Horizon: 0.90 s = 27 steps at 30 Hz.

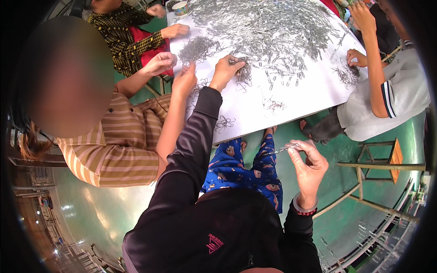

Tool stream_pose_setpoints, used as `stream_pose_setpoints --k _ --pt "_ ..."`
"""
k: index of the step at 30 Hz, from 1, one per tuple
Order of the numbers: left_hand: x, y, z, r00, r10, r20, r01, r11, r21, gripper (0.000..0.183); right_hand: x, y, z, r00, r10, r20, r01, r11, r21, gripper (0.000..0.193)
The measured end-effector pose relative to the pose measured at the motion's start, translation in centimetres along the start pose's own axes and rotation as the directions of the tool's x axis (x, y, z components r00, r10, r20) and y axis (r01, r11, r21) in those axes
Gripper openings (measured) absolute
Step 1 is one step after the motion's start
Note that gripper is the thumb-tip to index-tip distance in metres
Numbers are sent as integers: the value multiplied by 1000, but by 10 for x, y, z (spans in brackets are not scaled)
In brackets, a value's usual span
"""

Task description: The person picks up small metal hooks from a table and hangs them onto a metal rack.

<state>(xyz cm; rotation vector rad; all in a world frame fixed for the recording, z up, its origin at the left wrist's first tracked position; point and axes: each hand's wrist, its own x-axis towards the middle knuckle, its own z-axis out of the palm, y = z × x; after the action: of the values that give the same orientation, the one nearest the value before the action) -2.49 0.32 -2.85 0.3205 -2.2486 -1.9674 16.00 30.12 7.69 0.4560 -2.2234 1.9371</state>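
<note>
Marking observed: one triangular emblem (213, 247) in pinkish red, set on the front of the wearer's black jacket (182, 218), with a short line of lettering (216, 240) in matching colour beside it. Small round tub (181, 9) on the table (318, 94): coloured markings, too small to read

Left hand (223, 73): stretched over the white table (325, 91), fingers right on a small clump of dark wire pieces (244, 78)!
Right hand (309, 164): off the table's near edge, pinching slim metal pieces (282, 149) between thumb and fingers.
Big heap (268, 29): silvery metal clips, thick across the table's far half.
Striped shirt (129, 157): a co-worker at left, 2 hands up near a dark wire pile (197, 49).
Grey shirt (391, 86): another, at right, 1 hand down by another wire clump (348, 77).
Cup (180, 8): far left, on the tabletop.
</note>
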Motion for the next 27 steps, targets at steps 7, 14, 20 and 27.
stream_pose_setpoints --k 7,14,20,27 --pt "-19 11 -11 973 218 75 -224 821 525 30 -9 8 6 998 65 -21 -62 991 119 16" --pt "-47 5 -11 982 167 86 -169 581 796 15 -20 2 11 992 121 -25 -116 983 141 16" --pt "-62 -66 12 944 287 163 -257 331 908 12 -23 5 11 990 139 7 -139 989 49 14" --pt "-105 4 28 914 51 403 -387 415 824 18 -22 7 4 999 30 16 -29 998 -54 14"
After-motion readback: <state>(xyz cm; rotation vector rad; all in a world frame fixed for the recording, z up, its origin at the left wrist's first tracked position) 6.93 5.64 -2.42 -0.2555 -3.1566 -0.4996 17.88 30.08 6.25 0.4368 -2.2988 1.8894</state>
